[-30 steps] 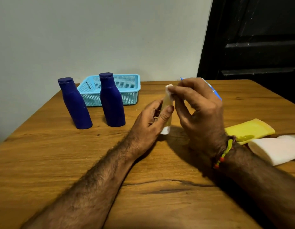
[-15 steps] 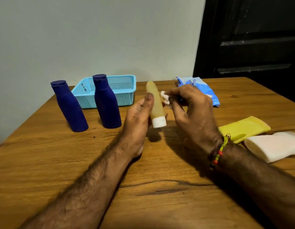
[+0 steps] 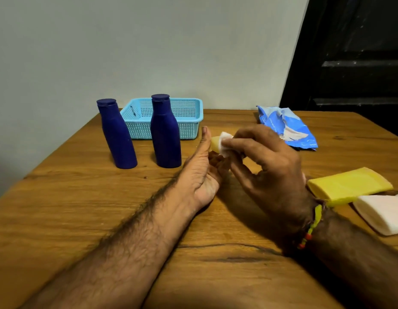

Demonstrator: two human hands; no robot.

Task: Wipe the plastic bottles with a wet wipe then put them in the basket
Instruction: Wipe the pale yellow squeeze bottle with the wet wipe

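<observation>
A small pale yellow plastic bottle [image 3: 215,143] lies in the left hand [image 3: 202,175], just in front of and right of the light blue basket [image 3: 189,117]; only its rounded end shows, smooth and slightly glossy, the rest hidden behind both hands. The left hand cradles it from below, palm turned inward, thumb straight and pointing up beside the bottle. The right hand [image 3: 267,161] pinches a small white wet wipe [image 3: 224,144] between thumb and fingertips and presses it against the bottle's exposed end. Two dark blue bottles stand upright in front of the basket, one [image 3: 116,134] at its left corner, the other [image 3: 165,132] before its middle. A blue wipes packet [image 3: 287,128] lies right of the basket on the wooden table [image 3: 82,208].
</observation>
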